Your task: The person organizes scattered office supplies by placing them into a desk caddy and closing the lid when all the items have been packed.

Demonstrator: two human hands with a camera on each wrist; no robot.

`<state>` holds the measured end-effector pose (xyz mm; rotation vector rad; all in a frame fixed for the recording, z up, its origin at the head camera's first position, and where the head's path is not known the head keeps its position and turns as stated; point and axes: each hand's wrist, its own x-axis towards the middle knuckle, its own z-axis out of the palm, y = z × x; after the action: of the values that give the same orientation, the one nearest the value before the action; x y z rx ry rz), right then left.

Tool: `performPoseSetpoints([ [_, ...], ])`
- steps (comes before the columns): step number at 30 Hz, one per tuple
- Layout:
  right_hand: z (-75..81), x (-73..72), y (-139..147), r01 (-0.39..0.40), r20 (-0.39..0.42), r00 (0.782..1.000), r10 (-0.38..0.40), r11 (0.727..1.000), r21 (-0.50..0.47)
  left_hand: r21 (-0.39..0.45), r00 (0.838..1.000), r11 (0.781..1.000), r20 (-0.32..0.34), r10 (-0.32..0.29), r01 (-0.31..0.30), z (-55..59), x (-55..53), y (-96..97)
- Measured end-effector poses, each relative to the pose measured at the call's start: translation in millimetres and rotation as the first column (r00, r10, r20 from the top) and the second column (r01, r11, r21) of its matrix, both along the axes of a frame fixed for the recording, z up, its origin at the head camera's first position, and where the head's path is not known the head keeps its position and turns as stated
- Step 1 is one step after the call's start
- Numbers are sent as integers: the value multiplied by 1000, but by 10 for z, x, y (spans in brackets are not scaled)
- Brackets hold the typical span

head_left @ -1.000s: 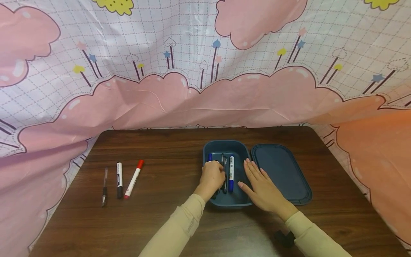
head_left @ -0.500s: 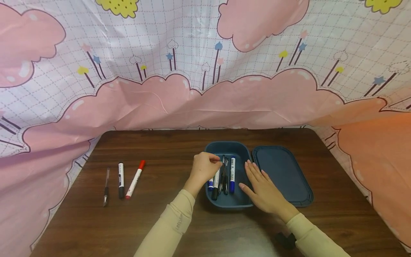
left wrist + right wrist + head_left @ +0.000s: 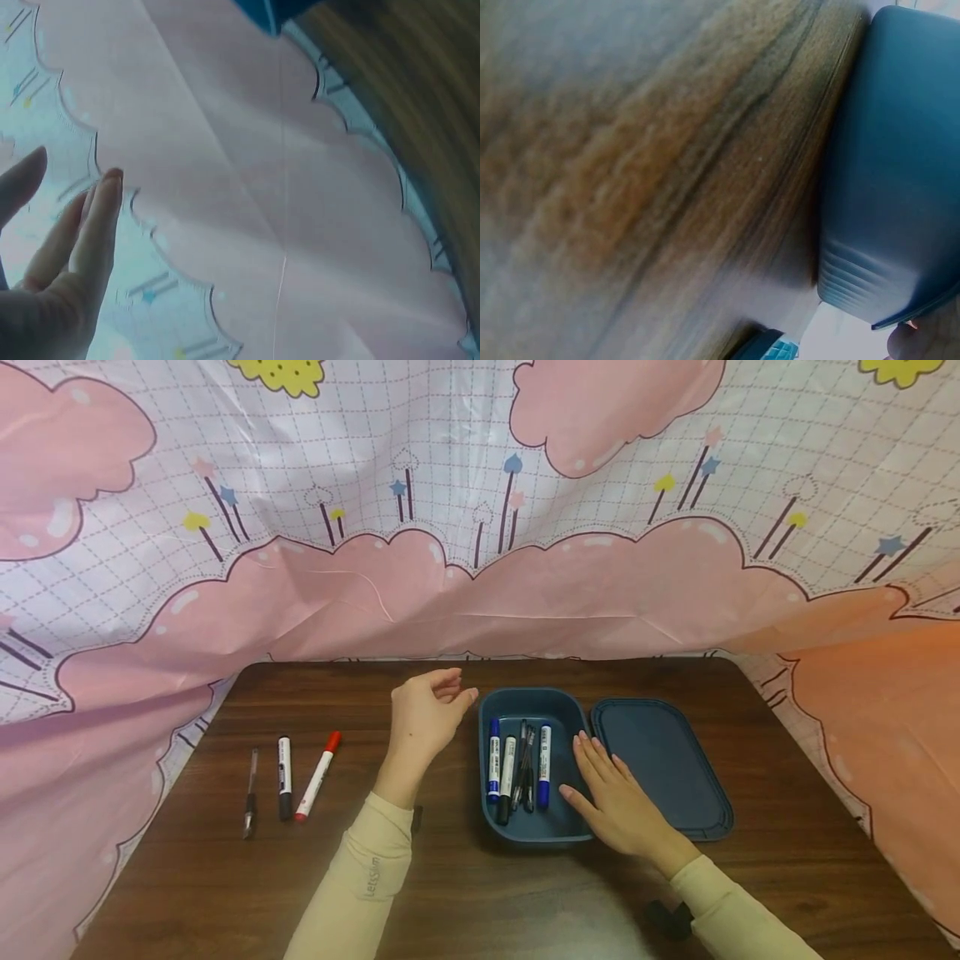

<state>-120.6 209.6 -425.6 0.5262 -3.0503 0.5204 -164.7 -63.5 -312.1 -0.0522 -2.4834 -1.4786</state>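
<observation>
My left hand [image 3: 427, 714] hovers over the table left of the blue-grey box [image 3: 531, 693], holding nothing. In the left wrist view, the thumb stands apart from the loosely bent fingers [image 3: 97, 225]. My right hand [image 3: 618, 802] lies with straight fingers against the box's right rim. Inside the box are a blue marker [image 3: 493, 758] at the left, a black-capped whiteboard marker [image 3: 507, 781] beside it, several dark pens [image 3: 524, 768] bunched together, and another blue marker [image 3: 543, 768]. The right wrist view has the box's outer wall [image 3: 900, 150] and a bit of fingertip.
On the table's left side lie a clear gel pen [image 3: 251, 793], a black whiteboard marker [image 3: 284, 777] and a red marker [image 3: 318, 775]. The box's flat lid [image 3: 660, 764] lies right of it. A patterned curtain [image 3: 465, 610] hangs behind the table [image 3: 375, 877].
My left hand has come out of the box and moved left, away from it. The markers and pens it partly covered now show fully. My right hand has stayed at the rim.
</observation>
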Motion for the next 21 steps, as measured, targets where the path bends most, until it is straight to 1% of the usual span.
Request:
performPoseSetpoints([
  [3,-3,-2,2,-2,0,1000,2,1000,-1,22,998,999,-48,46,-45,55,34,-137],
  [6,-3,-4,4,-2,-3,1000,2,1000,5,20,992,995,-82,96,-95,64,45,-294],
  [9,-2,-4,3,-5,0,1000,5,1000,5,11,983,988,-100,154,-153,21,40,-481],
  [11,-2,-3,0,-8,4,1000,8,1000,1,11,974,980,-105,200,-200,-26,36,-620],
  [13,-5,-5,-1,-9,4,1000,9,1000,2,19,962,967,-102,254,-253,-76,36,-761],
  [16,-15,-10,2,-8,4,1000,8,1000,7,18,945,948,-80,317,-317,-138,50,-957],
  [19,-24,-16,7,-5,2,1000,5,1000,11,4,932,933,-55,359,-359,-186,74,-1117],
  [21,-27,-18,8,-4,4,1000,3,1000,8,-13,926,927,-29,375,-376,-212,101,-1207],
])
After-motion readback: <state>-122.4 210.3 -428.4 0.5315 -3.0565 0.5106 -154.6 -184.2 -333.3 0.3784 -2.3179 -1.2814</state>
